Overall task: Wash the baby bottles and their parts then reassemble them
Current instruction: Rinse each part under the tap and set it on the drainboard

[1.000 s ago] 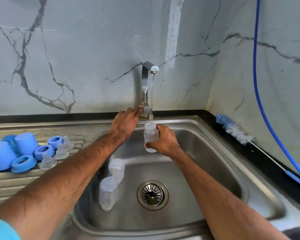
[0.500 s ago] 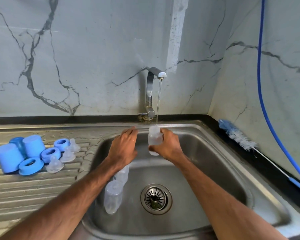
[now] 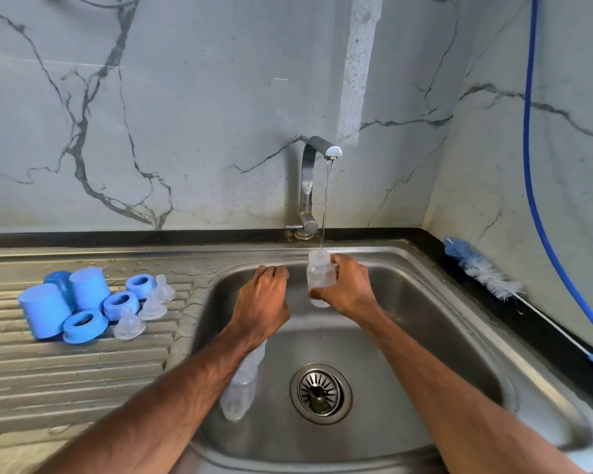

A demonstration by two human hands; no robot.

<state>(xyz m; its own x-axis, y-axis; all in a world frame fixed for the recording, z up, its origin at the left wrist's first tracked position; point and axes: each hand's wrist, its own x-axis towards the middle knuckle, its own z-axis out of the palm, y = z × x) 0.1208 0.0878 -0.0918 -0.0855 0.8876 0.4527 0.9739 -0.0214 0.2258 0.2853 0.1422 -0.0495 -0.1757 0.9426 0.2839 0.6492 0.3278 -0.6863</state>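
Observation:
My right hand [image 3: 351, 290] grips a clear baby bottle [image 3: 319, 277] upright over the sink, its mouth under a thin stream from the faucet [image 3: 310, 181]. My left hand [image 3: 262, 299] hovers beside it, a little to the left, fingers loosely curled and holding nothing. Two more clear bottles [image 3: 243, 388] stand in the basin, partly hidden by my left forearm. On the drainboard at left sit three blue caps [image 3: 45, 313], three blue collar rings [image 3: 84, 326] and three clear teats [image 3: 129, 325].
The steel sink basin [image 3: 408, 336] has a drain strainer [image 3: 320, 393] at its bottom. A blue-and-white bottle brush [image 3: 483, 273] lies on the black counter edge at right. A blue hose [image 3: 531, 165] hangs down the right wall. The ribbed drainboard [image 3: 65, 371] is wet.
My left hand left the tap's lever and came back down next to the bottle. Water keeps running into the bottle, which my right hand still holds.

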